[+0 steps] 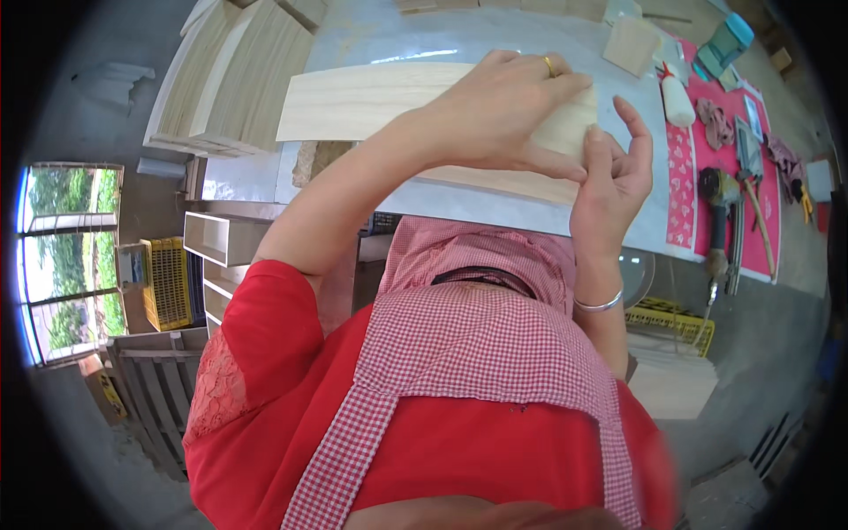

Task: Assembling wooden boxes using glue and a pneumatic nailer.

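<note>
A long pale wooden board lies crosswise over the table. My left hand, with a gold ring, is closed on its right part, fingers over the far side and thumb along the near side. At the board's right end is my right hand, a silver bangle on its wrist. Its thumb presses near the board's end, the index finger stands raised, and the other fingers curl in. The two thumb tips nearly meet. Below the board, another pale wooden strip shows along the near side, partly hidden by my left arm. A rough brown block sits under the left part.
Stacked wooden boards stand at the far left of the table. On the right, a pink cloth bears a white glue bottle, a teal bottle, a power tool and rags. A yellow crate stands left.
</note>
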A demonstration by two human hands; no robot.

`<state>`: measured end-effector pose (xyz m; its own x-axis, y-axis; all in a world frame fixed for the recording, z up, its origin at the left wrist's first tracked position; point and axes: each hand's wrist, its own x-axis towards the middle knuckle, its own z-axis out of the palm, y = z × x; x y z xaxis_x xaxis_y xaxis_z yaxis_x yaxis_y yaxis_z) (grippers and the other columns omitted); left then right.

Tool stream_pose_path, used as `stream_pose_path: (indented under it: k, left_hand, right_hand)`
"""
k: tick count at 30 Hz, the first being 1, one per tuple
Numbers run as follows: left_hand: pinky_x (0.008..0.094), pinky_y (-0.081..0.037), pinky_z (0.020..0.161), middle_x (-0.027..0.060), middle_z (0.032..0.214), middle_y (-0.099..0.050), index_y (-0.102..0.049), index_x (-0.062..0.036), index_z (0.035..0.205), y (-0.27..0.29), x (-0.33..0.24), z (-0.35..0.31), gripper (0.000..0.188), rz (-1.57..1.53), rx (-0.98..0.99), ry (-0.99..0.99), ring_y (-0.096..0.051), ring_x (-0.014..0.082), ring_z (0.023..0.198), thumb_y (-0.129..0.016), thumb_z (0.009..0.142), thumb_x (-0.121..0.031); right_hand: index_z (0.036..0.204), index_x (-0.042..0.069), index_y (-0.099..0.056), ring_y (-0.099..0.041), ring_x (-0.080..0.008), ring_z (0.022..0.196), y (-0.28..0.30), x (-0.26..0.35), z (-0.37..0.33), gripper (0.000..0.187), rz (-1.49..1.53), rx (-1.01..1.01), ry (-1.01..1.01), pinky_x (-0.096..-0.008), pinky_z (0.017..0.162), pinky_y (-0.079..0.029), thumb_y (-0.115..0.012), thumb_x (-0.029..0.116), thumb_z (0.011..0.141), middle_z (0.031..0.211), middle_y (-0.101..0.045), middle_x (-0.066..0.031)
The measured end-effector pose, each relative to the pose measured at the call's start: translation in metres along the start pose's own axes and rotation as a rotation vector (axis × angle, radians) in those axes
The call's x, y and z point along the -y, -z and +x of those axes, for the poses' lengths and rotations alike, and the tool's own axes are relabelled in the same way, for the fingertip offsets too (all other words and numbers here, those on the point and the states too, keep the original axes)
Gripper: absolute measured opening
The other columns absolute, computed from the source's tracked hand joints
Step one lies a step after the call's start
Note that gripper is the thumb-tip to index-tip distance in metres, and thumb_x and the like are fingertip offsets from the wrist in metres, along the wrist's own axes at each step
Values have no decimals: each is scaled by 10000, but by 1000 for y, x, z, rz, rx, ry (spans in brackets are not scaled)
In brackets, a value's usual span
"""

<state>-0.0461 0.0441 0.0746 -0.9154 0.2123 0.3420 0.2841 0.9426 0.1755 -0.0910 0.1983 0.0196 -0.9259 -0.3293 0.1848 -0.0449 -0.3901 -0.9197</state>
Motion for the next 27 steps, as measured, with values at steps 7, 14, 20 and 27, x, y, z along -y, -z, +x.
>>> stream_pose_path:
  k: [7,14,20,27]
  left_hand:
    - [443,-467,856,194,1125,-586,-593,-54,1232,-6,-9,4,791,-141,27,44,-613,339,916,-842,571,-410]
    - [396,-461,779,155,1025,-584,-626,-48,1152,-15,-18,1,764,-85,3,118,-607,326,867,-843,528,-431]
    - [411,-468,787,158,1072,-571,-621,-51,1169,-18,12,-16,783,-96,-28,188,-606,322,882,-853,511,-406]
    - [408,-463,806,163,1105,-561,-595,-18,1203,-23,6,-21,856,-215,126,242,-596,310,939,-861,495,-418]
  right_hand:
    - [1329,-29,-400,-588,-39,664,10,-1,-12,391,-37,41,-29,-167,559,-438,-551,58,979,812,-682,-83]
    - [1325,-14,-438,-598,-57,662,25,8,-19,391,-47,92,-142,-188,579,-464,-575,69,969,861,-691,-90]
    - [1369,51,-475,-617,-104,753,122,-9,-1,562,-544,94,15,-250,656,-506,-679,27,846,1073,-676,-79]
    - [1490,130,-377,-542,-142,840,124,-53,18,992,-596,513,-205,-270,687,-508,-837,67,613,1310,-520,-48]
